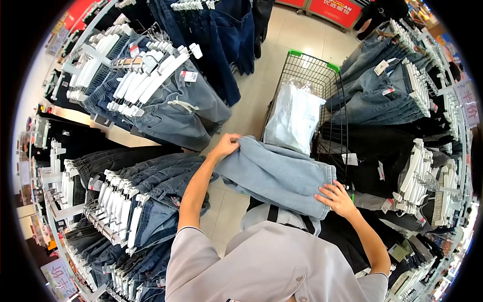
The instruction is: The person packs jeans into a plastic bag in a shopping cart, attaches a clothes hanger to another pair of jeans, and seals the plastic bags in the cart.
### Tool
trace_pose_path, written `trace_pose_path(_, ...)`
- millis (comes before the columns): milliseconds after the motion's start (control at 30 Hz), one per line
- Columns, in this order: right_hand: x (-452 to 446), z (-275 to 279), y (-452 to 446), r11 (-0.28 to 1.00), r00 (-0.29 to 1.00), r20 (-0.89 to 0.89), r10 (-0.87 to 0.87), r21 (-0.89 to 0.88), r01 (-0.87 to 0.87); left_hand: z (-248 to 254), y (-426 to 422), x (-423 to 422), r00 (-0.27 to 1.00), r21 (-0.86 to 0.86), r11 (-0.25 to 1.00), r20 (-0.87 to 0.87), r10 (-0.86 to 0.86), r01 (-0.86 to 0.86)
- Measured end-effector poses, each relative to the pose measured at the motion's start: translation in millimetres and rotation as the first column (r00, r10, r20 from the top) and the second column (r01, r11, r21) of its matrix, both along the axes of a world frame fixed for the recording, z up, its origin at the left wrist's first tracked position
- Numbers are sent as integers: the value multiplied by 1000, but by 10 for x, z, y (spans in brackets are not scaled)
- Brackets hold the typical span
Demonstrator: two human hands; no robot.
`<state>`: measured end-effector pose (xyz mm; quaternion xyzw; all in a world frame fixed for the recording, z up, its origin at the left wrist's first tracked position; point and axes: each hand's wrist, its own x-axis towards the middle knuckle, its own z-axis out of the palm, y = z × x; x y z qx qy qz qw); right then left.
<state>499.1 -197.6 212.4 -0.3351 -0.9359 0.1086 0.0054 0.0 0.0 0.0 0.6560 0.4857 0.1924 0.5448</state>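
A folded pair of light blue jeans (pixel 279 173) stretches across in front of my body, between my two hands. My left hand (pixel 226 146) is closed on its left end, with the fingers curled over the upper edge. At the other end, my right hand (pixel 336 199) grips the jeans by the hem side, fingers on top and the thumb hidden. Just beyond the jeans stands a black wire shopping cart (pixel 314 65) with green corners. Light denim in clear plastic wrapping (pixel 294 118) lies in the cart.
Racks of jeans on white hangers line both sides, with grey-blue elastic-waist jeans (pixel 168 113) at the left and denim trousers (pixel 375 95) at the right. Dark trousers (pixel 380 151) hang close beside the cart. A tiled aisle (pixel 282 35) runs ahead; another person (pixel 385 12) stands at the far right.
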Motion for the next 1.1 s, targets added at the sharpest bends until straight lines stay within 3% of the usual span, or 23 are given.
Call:
trace_pose_path(67, 34, 30, -34, 999, 999, -23, -34, 0, 34, 96, 19, 25, 961, -123, 970, 154, 229, -212)
trace_pose_path(167, -72, -187, 90, 997, 996, -64, -64, 31, 66, 368, 328, -247, 981, 100, 976, 32, 192, -194)
trace_pose_path(200, -8, -147, 107, 996, 995, -55, -82, 24, 83, 408, 360, -158, 927, 21, 963, 278, 252, -268)
trace_pose_path(233, 8, -124, 96, 997, 995, -57, -79, 21, 80, 503, 378, -202, 911, -42, 962, 314, 269, -269)
trace_pose_path(300, 36, -84, 79, 990, 986, -82, -143, -4, 143, 704, 378, -246, 891, -211, 955, 362, 273, -207)
trace_pose_path(433, 141, -40, 30, 988, 987, -48, -150, -40, 149, 766, 316, -365, 907, -350, 935, 375, 191, -52)
trace_pose_path(500, 156, -33, 22, 989, 988, -56, -142, -47, 140, 738, 320, -369, 779, -560, 827, 539, 320, 47)
trace_pose_path(533, 160, -28, 26, 990, 989, -66, -133, -54, 129, 763, 308, -333, 779, -560, 827, 540, 318, 51)
trace_pose_path(600, 172, -27, 63, 994, 993, -60, -99, -42, 97, 795, 279, -228, 843, -648, 757, 356, 402, -88)
trace_pose_path(633, 178, -28, 66, 997, 996, -54, -65, -32, 63, 763, 320, -186, 843, -647, 758, 359, 400, -84)
trace_pose_path(700, 212, -10, 40, 997, 997, -39, -65, -42, 63, 633, 472, -73, 958, -594, 775, 25, 285, -215)
trace_pose_path(733, 232, 3, 14, 997, 998, -29, -62, -57, 60, 335, 514, -83, 959, -596, 775, 30, 282, -209)
trace_pose_path(800, 236, 23, -1, 998, 998, -24, -53, -47, 52, -305, 541, -141, 809, -103, 841, -359, 466, -531)
trace_pose_path(833, 222, 28, 2, 998, 999, -27, -46, -31, 45, -261, 487, -83, 811, -102, 843, -356, 465, -528)
trace_pose_path(900, 211, 79, -34, 998, 999, -20, -47, -41, 46, -148, 167, 42, 838, -284, 796, -297, 457, -535)
trace_pose_path(967, 201, 138, 0, 998, 999, -17, -48, -39, 48, 69, -150, 86, 906, -819, 509, -31, 423, -265)
trace_pose_path(1033, 172, 200, 2, 999, 999, 18, -28, -18, 28, 206, -514, 37, 847, -908, 399, 108, 520, -129)
trace_pose_path(1100, 124, 257, 4, 999, 999, 11, -35, -15, 36, 18, -828, -63, 808, -929, 358, 139, 572, -94)
